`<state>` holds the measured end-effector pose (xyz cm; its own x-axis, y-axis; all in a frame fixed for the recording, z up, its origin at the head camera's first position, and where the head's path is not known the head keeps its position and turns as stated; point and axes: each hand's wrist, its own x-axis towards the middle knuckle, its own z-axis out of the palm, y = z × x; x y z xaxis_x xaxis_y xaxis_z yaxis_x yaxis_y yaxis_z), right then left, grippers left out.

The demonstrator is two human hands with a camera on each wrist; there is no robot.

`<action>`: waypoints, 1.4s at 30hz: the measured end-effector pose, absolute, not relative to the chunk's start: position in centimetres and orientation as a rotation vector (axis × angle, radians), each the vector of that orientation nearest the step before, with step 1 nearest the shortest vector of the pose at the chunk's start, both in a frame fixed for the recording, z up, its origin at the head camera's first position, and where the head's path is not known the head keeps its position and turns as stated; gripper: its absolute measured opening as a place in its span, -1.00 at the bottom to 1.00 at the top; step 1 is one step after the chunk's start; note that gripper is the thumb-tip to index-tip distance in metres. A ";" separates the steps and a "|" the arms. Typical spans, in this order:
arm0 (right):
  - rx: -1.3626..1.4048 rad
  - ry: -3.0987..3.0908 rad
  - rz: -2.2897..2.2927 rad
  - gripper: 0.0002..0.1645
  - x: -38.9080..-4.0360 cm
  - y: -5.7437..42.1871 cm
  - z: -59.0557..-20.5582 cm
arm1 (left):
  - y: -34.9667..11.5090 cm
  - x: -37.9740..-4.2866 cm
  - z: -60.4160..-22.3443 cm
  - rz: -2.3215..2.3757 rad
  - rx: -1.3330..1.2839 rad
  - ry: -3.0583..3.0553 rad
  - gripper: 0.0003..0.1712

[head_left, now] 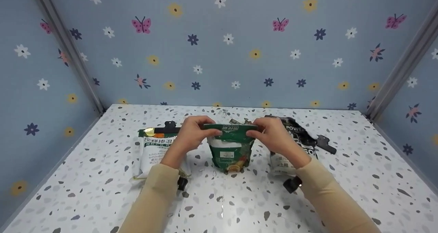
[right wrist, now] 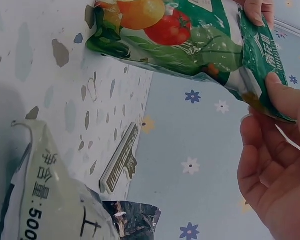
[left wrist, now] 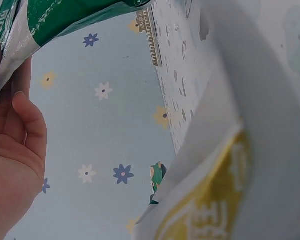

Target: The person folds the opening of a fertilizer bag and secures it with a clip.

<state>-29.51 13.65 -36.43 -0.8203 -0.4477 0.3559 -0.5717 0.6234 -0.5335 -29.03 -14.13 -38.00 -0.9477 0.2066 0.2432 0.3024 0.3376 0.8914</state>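
A green bag (head_left: 227, 154) with fruit and vegetable pictures stands on the table between both hands, its top folded over toward the person. My left hand (head_left: 195, 132) pinches the left end of the fold, thumb in front and fingers behind. At the opposite end, my right hand (head_left: 272, 132) pinches the fold in the same way. The right wrist view shows the bag's tomato picture (right wrist: 168, 29) and the right thumb (right wrist: 280, 92) lying on the folded strip. Behind the bag lies an olive-coloured sealing clip (right wrist: 119, 162), mostly hidden in the head view.
A white bag (head_left: 150, 156) with a black clip (head_left: 167, 129) across its top stands left, partly behind the left arm. On the right, a black and white bag (head_left: 282, 163) carries another black clip (head_left: 326, 144). Flower-patterned walls (head_left: 219, 68) enclose the speckled table (head_left: 362, 178).
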 end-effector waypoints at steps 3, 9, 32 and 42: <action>0.860 -2.627 0.978 -0.61 -29.7 14.1 -36.7 | -14.0 -29.1 -38.1 -1.703 -0.462 -2.501 -0.84; 0.753 -2.614 1.108 -0.46 -30.2 14.9 -37.0 | -13.9 -29.2 -38.0 -1.699 -0.444 -2.507 -0.85; 0.151 -2.805 1.466 -0.57 -35.7 12.7 -37.7 | -14.0 -29.1 -38.0 -1.663 -0.433 -2.546 -0.84; 0.062 -2.878 1.510 -0.47 -36.7 11.4 -39.6 | -14.0 -29.1 -38.1 -1.678 -0.430 -2.545 -0.83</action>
<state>-36.71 11.39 -39.63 -0.9933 -0.0843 -0.0789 0.0170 0.5691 -0.8221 -29.14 -14.04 -38.05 -0.9590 0.1960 0.2046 0.2653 0.3675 0.8914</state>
